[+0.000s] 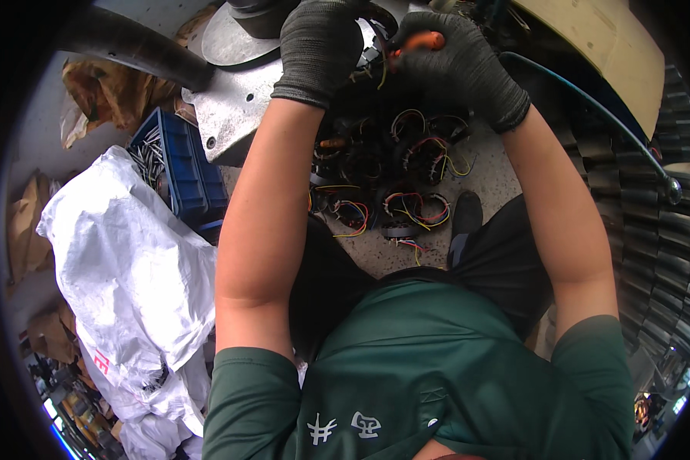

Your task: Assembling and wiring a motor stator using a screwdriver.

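Observation:
My left hand [320, 52], in a dark grey knitted glove, is closed at the top of the view against a dark ring-shaped motor stator [372, 55], whose far side is hidden. To its right, my right hand [464, 69] wears a matching glove. It is closed around a tool with an orange handle [428, 41]; the tool's working end cannot be made out. Below my hands, several wound stators [422, 208] with red, yellow and blue wires lie on the floor.
A grey metal plate [241, 103] with a round base stands by my left hand. A blue crate [192, 172] of metal pieces and a white woven sack [134, 245] sit at left. Stacked curved metal parts [629, 199], a bent rod [590, 100] and a tan board [613, 46] flank the right.

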`<state>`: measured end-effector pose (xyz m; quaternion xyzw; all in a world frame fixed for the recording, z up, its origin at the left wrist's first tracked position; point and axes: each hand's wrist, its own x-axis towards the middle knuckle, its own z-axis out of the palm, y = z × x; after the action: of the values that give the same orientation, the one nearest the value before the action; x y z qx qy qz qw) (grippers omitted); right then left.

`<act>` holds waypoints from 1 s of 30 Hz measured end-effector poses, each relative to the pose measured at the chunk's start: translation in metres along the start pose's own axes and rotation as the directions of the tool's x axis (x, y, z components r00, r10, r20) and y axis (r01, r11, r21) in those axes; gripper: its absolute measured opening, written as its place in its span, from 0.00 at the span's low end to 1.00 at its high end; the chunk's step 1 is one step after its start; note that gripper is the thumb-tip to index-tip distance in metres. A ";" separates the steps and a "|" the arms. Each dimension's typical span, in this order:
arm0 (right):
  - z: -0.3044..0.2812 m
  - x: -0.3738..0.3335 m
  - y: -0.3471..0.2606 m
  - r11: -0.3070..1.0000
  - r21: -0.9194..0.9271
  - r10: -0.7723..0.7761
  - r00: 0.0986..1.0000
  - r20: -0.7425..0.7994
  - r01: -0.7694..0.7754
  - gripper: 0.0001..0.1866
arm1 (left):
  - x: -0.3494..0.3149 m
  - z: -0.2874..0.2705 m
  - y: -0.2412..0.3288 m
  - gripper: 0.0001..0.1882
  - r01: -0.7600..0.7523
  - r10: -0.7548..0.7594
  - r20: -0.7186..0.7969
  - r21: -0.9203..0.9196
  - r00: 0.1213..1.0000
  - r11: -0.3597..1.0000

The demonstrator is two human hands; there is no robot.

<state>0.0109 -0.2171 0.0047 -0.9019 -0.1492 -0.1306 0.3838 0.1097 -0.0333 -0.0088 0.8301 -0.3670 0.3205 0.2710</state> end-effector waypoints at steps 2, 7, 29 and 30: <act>-0.001 0.005 0.002 0.972 0.234 -0.002 1.000 -0.003 0.003 0.07 | -0.002 0.002 -0.001 0.14 -0.010 0.012 -0.047 0.038 0.999 0.999; 0.004 0.008 0.046 0.824 0.514 0.241 0.969 0.060 -0.237 0.08 | -0.005 0.004 -0.002 0.14 -0.021 0.026 -0.069 0.080 0.997 0.997; 0.023 -0.024 0.020 0.934 0.152 -0.288 0.934 -0.211 0.323 0.13 | -0.013 0.026 -0.046 0.18 0.296 -0.289 0.070 -0.301 0.955 0.907; 0.022 -0.023 0.018 0.932 0.155 -0.293 0.933 -0.211 0.328 0.13 | -0.012 0.022 -0.047 0.18 0.296 -0.290 0.067 -0.295 0.955 0.908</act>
<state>-0.0012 -0.2168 -0.0306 -0.8106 -0.2658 -0.2580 0.4536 0.1474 -0.0155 -0.0422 0.8279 -0.2859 0.2074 0.4356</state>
